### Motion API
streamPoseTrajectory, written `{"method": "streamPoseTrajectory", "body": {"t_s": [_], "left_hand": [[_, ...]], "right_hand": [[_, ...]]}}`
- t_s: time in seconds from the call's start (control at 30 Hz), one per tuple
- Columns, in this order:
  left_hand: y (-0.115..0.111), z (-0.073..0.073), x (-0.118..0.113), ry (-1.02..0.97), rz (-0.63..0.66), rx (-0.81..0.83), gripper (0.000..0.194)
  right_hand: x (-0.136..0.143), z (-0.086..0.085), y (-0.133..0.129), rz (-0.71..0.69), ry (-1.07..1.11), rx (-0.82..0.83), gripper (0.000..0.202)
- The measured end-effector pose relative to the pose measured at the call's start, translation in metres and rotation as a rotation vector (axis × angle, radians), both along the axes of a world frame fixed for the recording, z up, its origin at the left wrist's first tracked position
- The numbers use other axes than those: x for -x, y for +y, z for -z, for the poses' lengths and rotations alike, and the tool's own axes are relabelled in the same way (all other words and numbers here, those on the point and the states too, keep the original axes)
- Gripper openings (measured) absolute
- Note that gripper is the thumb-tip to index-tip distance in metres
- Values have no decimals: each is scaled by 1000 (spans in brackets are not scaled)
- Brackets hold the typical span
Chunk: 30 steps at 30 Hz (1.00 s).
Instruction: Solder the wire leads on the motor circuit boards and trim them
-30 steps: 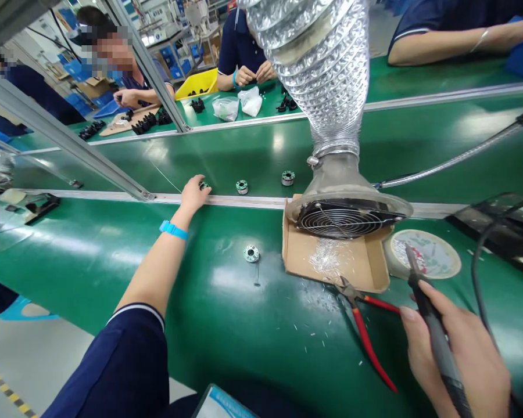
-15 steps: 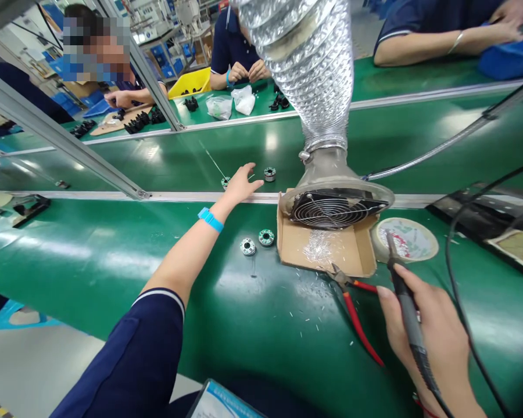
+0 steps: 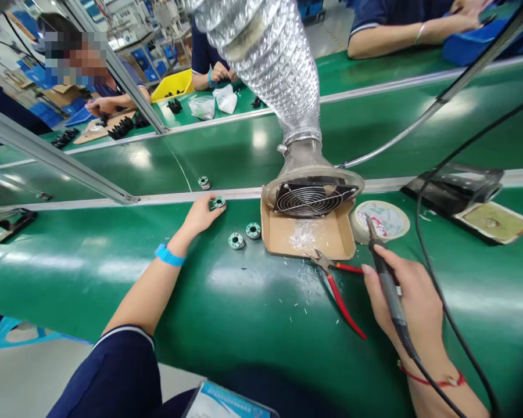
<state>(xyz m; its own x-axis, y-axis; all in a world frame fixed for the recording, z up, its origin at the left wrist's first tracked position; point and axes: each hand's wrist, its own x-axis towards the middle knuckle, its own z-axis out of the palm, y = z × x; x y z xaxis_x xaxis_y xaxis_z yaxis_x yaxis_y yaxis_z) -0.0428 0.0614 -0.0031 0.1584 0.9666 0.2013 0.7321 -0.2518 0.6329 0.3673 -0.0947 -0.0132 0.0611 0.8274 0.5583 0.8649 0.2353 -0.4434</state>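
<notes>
My left hand [image 3: 200, 217] is closed on a small round stator with a green circuit board [image 3: 218, 202], at the metal rail by the belt. Just beyond it, another stator [image 3: 204, 183] stands on the green belt. Two more stators, a nearer one [image 3: 236, 240] and one beside the box [image 3: 253, 230], sit on the bench. In my right hand [image 3: 412, 296] is a soldering iron [image 3: 389, 284], its tip up near a round dish [image 3: 382, 219] with red and white bits. Red-handled side cutters [image 3: 325, 262] lie spread between that hand and the box.
A shallow cardboard box [image 3: 309, 241] holds wire clippings under a fan hood [image 3: 311, 197] on a silver duct [image 3: 283, 75]. Clippings lie scattered on the bench. The iron's black cable hangs at right, near a black holder [image 3: 457, 183]. Co-workers sit across the belt.
My left hand has picked up the right-hand stator from the belt and drawn it back to the rail. My right hand still holds the soldering iron. The view has shifted somewhat.
</notes>
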Motion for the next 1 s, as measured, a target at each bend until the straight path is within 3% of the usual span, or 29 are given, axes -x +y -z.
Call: {"method": "streamPoseTrajectory", "body": {"t_s": [0.1, 0.2, 0.27, 0.37, 0.5, 0.63, 0.77, 1.0], "left_hand": [[-61, -2, 15, 13, -61, 79, 29], [-107, -5, 6, -12, -90, 131, 35], [-129, -6, -10, -48, -77, 166, 34], [-151, -11, -42, -163, 27, 239, 36], [-170, -24, -85, -365, 256, 364, 41], [-175, -38, -114, -395, 411, 384, 42], [-175, -44, -126, -342, 520, 326, 43], [-178, -46, -130, -307, 555, 255, 45]], "right_hand": [[1, 6, 0, 82, 43, -55, 31], [9, 3, -6, 150, 87, -156, 26], [20, -6, -15, 96, 166, -186, 28], [40, -25, -33, -80, 440, -6, 40], [65, -48, -49, -265, 583, 303, 42], [76, -66, -46, -415, 575, 424, 48], [75, -74, -37, -457, 569, 474, 47], [72, -72, -33, -502, 681, 601, 45]]}}
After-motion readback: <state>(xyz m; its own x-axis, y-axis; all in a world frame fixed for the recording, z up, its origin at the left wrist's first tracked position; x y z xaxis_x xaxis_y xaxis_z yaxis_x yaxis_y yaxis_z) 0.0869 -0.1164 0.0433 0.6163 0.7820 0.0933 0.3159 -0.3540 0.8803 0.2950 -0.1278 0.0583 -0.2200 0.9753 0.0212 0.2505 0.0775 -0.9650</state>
